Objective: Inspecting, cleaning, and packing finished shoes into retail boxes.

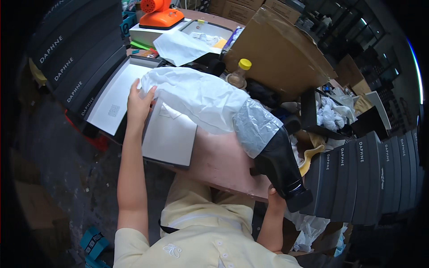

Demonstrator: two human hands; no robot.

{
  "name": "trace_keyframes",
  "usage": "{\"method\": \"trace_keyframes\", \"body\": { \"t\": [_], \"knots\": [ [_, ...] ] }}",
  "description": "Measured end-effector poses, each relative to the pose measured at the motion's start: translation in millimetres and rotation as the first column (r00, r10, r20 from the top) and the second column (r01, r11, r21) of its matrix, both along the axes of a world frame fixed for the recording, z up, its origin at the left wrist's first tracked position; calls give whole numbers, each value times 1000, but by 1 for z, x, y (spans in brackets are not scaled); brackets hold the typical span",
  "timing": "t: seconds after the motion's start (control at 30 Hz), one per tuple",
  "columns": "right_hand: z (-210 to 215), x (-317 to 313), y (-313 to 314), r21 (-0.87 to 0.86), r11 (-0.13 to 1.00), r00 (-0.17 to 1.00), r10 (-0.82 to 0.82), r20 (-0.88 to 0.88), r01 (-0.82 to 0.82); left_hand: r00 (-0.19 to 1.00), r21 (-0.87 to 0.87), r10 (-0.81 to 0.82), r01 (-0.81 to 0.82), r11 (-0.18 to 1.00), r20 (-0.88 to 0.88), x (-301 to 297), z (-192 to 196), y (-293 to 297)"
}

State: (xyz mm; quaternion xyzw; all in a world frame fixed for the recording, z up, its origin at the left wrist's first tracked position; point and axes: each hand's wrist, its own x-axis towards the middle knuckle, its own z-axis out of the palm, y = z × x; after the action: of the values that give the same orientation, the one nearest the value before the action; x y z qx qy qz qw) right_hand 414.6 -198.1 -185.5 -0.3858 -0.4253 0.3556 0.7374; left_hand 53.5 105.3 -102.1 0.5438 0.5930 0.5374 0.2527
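Observation:
A black boot (279,161) hangs at a slant over the table's front edge, its chunky sole end low on the right. White wrapping paper (192,96) and a silvery plastic sheet (257,125) cover its upper part. My right hand (275,197) holds the boot from below near the sole; most of its fingers are hidden. With thumb and fingers, my left hand (142,102) grips the far left end of the white paper. Under that hand lie a white-lined box lid (118,96) and a shallow box (170,140) holding a scrap of tissue.
Dark shoe boxes are stacked at left (67,58) and stand in a row at right (357,174). Behind the boot are a yellow-capped bottle (243,67), a large cardboard sheet (279,51) and an orange machine (158,15). A pink tabletop (219,156) shows beneath.

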Motion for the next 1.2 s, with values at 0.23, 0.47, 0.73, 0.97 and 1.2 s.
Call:
{"method": "trace_keyframes", "body": {
  "t": [0.23,0.47,0.73,0.97,1.2],
  "knots": [
    [34,-35,19,68,962,771,253,-584,-264,689,603,-192,712,360,-699,106,65,-140],
    [63,-53,14,315,889,336,424,-841,-333,529,440,255,258,860,-809,120,54,-76],
    [57,-60,7,201,928,252,285,-925,-312,675,526,-403,736,426,-618,145,43,-163],
    [38,-49,-2,270,925,240,336,-911,-269,511,408,-850,808,425,-129,118,20,-195],
    [42,-65,-2,209,904,261,319,-911,-373,669,39,-530,602,798,521,173,17,-195]
  ]
}}
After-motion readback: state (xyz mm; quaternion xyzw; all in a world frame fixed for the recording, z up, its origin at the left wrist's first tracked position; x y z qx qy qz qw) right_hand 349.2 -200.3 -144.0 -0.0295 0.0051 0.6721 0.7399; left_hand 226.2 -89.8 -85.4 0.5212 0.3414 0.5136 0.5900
